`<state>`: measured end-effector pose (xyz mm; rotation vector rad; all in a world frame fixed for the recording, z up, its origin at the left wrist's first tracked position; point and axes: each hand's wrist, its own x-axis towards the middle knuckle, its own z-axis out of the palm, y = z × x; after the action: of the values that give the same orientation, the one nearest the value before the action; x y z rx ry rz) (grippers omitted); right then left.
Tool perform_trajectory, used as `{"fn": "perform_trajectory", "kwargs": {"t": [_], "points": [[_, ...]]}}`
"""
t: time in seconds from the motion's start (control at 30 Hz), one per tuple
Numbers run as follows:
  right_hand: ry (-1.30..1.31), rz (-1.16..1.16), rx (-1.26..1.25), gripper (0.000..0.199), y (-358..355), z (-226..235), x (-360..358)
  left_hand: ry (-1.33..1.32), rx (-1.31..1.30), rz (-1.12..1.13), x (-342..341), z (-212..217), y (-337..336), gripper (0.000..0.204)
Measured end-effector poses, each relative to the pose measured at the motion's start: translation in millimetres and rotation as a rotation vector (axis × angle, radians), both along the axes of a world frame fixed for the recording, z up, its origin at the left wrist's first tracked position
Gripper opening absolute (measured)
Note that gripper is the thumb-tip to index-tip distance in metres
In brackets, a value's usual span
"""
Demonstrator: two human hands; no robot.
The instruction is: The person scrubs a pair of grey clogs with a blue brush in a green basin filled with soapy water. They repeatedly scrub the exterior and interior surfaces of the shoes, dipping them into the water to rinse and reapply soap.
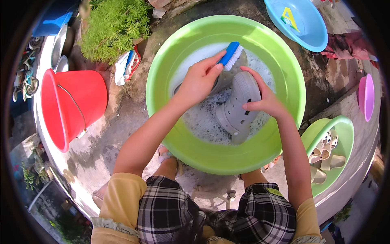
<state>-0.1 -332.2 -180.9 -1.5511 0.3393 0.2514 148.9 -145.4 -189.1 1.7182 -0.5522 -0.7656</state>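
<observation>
A wide lime-green basin [211, 156] in front of me holds foamy water [202, 123]. My left hand [198, 80] is closed round a blue scrubbing brush [231, 53], its white bristles facing down and to the right. In my right hand [266, 96] is a grey clog [239, 99], gripped at one end with the fingers around its side; its other end dips toward the suds. The bristles are apart from this clog. Behind it, another greyish shoe [237, 70] lies in the water, partly covered by my left hand and the brush.
On the left lies a red bucket [81, 107] with a wire handle, tipped toward me. A smaller green basin [343, 162] at right holds several clogs [332, 162]. Beyond are a blue basin [310, 30], a purple basin [367, 97], a leafy plant [113, 30] and a crumpled packet [126, 66].
</observation>
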Motion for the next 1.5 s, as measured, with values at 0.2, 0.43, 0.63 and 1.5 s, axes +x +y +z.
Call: {"fn": "perform_trajectory", "kwargs": {"t": [0.2,0.43,0.63,1.5], "points": [[0.004,0.013,0.091,0.097,0,0,-3,-0.470,0.183,0.104,8,36,69,0.039],[0.015,-0.096,0.026,0.099,-4,-9,-7,-0.116,0.382,0.549,34,19,205,0.032],[0.067,-0.154,0.025,0.101,-1,-11,-10,-0.209,0.864,0.641,47,-27,303,0.034],[0.075,-0.147,-0.031,0.100,1,-8,-7,-0.802,0.858,0.956,160,-121,210,0.032]]}}
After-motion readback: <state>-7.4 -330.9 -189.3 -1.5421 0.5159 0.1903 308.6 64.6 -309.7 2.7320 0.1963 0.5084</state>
